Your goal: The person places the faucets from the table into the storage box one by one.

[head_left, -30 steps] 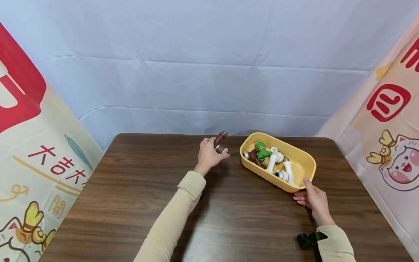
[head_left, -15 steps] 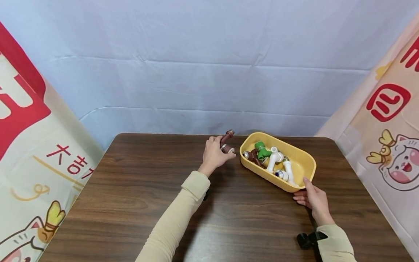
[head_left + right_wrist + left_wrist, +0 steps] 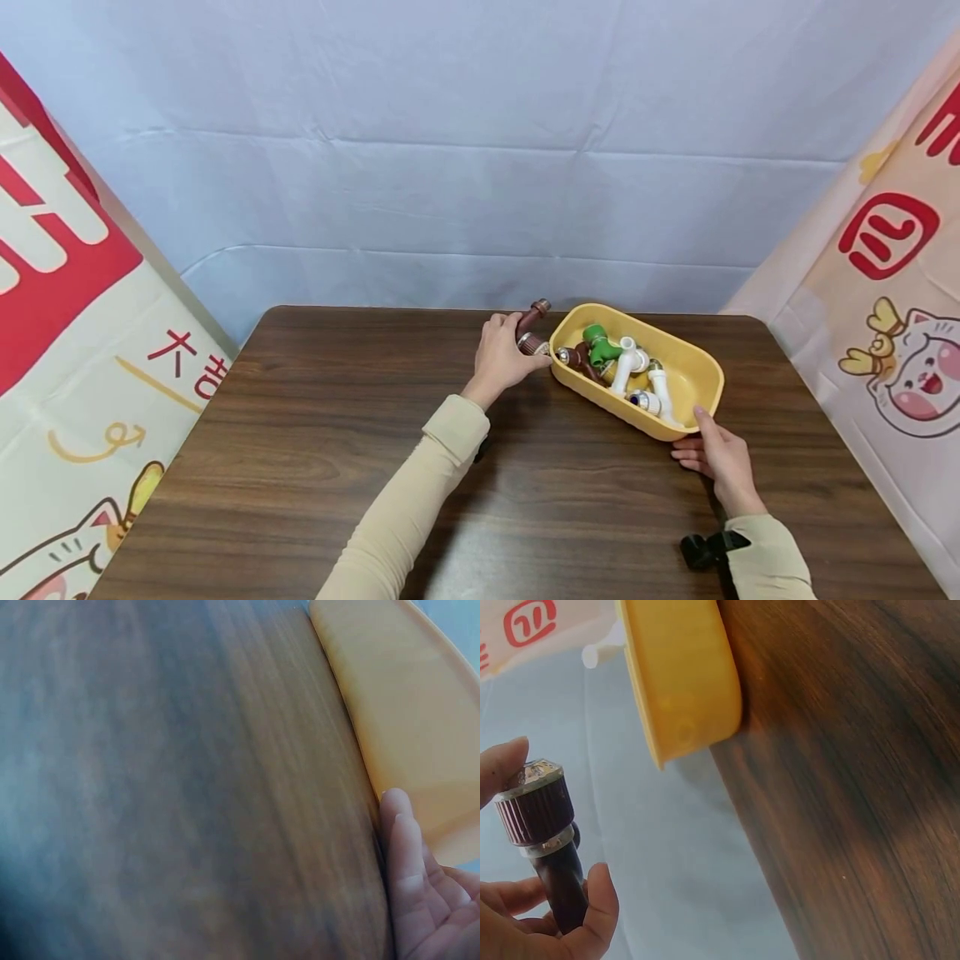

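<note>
My left hand (image 3: 501,354) holds a brown plastic faucet (image 3: 533,317) at the left end of a yellow bin (image 3: 611,407). In the left wrist view, the thumb lies on the silver cap of the faucet's ribbed knob (image 3: 536,814), with other fingers curled round its dark body. My right hand (image 3: 726,468) grips the bin's near right corner, thumb over the rim and fingers against the outer wall. Inside the bin lie a green faucet (image 3: 600,343), white faucets (image 3: 628,365) and a brown faucet (image 3: 576,358), bunched toward the left and near side.
The bin stands on a dark wood table (image 3: 315,417), close to its far edge. A pale blue cloth (image 3: 465,167) hangs behind, with printed banners (image 3: 892,317) at both sides. A black strap mount (image 3: 705,550) sits by the right wrist.
My left hand has moved right with the brown faucet, up to the bin's left end. The right hand and the bin stay in place. The left banner has shifted.
</note>
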Demonstrator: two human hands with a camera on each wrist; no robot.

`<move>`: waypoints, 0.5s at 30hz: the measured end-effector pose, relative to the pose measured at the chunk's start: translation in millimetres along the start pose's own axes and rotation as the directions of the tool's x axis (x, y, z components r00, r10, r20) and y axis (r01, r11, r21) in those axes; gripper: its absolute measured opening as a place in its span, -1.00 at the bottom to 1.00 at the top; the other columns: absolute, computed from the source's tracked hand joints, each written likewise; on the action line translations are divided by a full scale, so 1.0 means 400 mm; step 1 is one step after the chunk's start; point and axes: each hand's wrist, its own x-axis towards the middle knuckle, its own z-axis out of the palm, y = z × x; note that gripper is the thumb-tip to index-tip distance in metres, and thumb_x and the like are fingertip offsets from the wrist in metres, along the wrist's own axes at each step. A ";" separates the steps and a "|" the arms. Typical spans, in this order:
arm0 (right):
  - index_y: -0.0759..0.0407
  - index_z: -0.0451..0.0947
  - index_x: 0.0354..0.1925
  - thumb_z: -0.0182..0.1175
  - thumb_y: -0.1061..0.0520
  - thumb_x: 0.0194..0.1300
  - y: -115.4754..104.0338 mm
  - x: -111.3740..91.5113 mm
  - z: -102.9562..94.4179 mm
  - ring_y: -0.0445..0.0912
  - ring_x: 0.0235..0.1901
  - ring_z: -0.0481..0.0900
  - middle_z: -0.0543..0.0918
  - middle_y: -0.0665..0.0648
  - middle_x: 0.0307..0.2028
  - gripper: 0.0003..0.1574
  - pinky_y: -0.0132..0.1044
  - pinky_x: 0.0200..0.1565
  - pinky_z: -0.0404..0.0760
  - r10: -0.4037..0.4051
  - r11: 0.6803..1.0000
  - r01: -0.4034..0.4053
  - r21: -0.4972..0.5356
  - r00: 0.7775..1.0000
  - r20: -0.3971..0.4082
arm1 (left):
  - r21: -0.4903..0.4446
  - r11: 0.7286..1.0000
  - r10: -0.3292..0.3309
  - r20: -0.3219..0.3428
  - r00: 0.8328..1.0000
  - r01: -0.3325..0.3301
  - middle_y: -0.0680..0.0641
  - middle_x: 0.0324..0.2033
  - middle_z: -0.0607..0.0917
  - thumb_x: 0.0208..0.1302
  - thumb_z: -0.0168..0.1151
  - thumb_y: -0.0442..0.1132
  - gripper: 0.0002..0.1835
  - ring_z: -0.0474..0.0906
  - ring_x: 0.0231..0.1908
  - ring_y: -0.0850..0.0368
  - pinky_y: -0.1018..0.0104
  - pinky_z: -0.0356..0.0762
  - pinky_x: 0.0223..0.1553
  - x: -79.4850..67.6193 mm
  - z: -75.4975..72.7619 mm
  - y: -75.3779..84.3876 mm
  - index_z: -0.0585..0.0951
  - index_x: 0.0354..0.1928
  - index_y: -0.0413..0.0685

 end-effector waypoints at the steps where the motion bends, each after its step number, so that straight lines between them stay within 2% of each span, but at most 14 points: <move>1: 0.52 0.16 0.15 -0.12 -0.36 0.26 0.000 -0.001 0.000 -0.19 -0.60 0.62 0.61 0.00 -0.65 -0.02 -0.32 -0.49 0.59 -0.005 1.000 0.005 0.005 1.000 0.001 | 0.001 1.000 0.004 -0.001 1.000 -0.004 -0.13 -0.01 0.40 -0.14 0.45 0.05 -0.18 0.29 -0.01 0.01 0.15 0.43 -0.13 -0.001 0.000 0.003 0.38 0.21 -0.07; 7: 0.49 0.21 0.08 -0.10 -0.33 0.27 -0.003 -0.003 0.001 -0.20 -0.62 0.61 0.61 -0.02 -0.67 -0.10 -0.32 -0.51 0.59 -0.018 0.999 0.018 0.031 1.000 0.002 | 0.033 0.999 0.018 0.005 1.000 -0.018 -0.13 0.02 0.39 -0.13 0.43 0.08 -0.16 0.29 0.01 0.01 0.18 0.45 -0.16 -0.003 -0.002 0.021 0.36 0.23 -0.06; 15: 0.52 0.19 0.09 -0.10 -0.32 0.28 -0.003 -0.006 0.000 -0.20 -0.61 0.62 0.61 0.00 -0.66 -0.09 -0.32 -0.50 0.59 -0.021 0.999 0.021 0.034 1.000 0.015 | 0.060 0.998 0.030 0.019 0.999 -0.031 -0.12 0.03 0.39 -0.12 0.41 0.10 -0.15 0.29 0.00 0.03 0.23 0.45 -0.21 0.003 0.002 0.035 0.35 0.24 -0.05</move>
